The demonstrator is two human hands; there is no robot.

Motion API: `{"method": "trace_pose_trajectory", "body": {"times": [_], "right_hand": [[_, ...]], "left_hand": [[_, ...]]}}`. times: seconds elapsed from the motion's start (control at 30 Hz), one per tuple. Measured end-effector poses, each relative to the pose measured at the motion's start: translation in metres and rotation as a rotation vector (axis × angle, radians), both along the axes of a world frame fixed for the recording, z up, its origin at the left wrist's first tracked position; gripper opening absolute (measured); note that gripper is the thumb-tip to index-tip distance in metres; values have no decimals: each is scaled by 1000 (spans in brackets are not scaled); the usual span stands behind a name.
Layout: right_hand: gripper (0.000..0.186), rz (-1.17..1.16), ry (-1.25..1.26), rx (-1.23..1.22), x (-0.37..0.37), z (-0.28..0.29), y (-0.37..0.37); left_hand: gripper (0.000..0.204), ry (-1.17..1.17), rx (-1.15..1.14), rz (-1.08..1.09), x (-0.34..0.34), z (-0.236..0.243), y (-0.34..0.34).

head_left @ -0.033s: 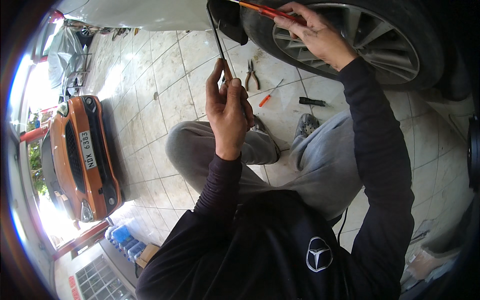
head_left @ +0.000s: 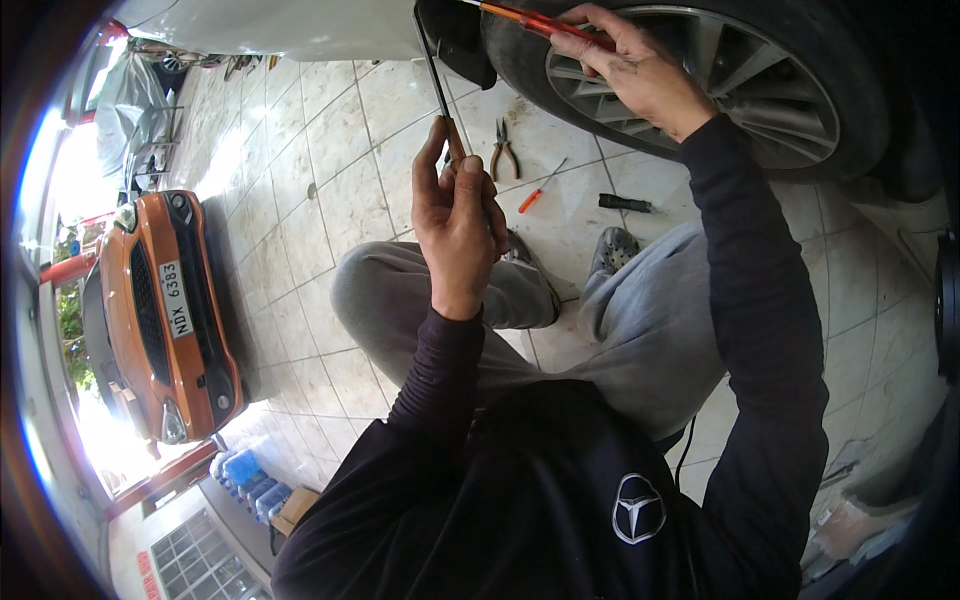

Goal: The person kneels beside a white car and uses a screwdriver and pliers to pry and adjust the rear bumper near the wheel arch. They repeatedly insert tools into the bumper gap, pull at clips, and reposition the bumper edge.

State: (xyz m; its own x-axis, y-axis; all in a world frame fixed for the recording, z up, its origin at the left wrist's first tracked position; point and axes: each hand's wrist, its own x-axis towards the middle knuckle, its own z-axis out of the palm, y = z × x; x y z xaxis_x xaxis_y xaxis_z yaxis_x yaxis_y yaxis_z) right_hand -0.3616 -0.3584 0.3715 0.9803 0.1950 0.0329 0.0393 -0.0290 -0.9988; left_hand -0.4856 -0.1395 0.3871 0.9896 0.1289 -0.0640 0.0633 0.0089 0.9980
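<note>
A brown-handled tool point(head_left: 452, 137) with a long dark shaft is gripped in my left hand point(head_left: 460, 220), its tip at the black splash guard point(head_left: 462, 45) behind the wheel. My right hand point(head_left: 625, 75) is closed on a red and orange screwdriver point(head_left: 525, 20), which points left toward the guard in front of the black tire point(head_left: 520, 85) and alloy wheel point(head_left: 770, 110). On the tiled floor point(head_left: 330, 150) below lie pliers point(head_left: 504, 160), a smaller red-handled screwdriver point(head_left: 530, 200) and a black flashlight point(head_left: 625, 203).
The white car body point(head_left: 280, 28) runs along the top. An orange car point(head_left: 140, 310) stands at left, with a grey covered object point(head_left: 135, 110) beyond it. Water bottles point(head_left: 250, 480) and a cardboard box point(head_left: 295, 510) sit at lower left. My bent legs point(head_left: 380, 290) are below my hands.
</note>
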Motion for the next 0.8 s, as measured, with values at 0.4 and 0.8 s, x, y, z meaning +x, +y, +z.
{"method": "trace_pose_trajectory", "body": {"times": [0.4,0.8], "right_hand": [[24,-6,-40,-87,3,5,-2],[24,-1,-44,-123,1,9,-2]], "left_hand": [[55,-33,-5,-21,5,-4,2],[54,-32,16,-15,5,-1,0]]}}
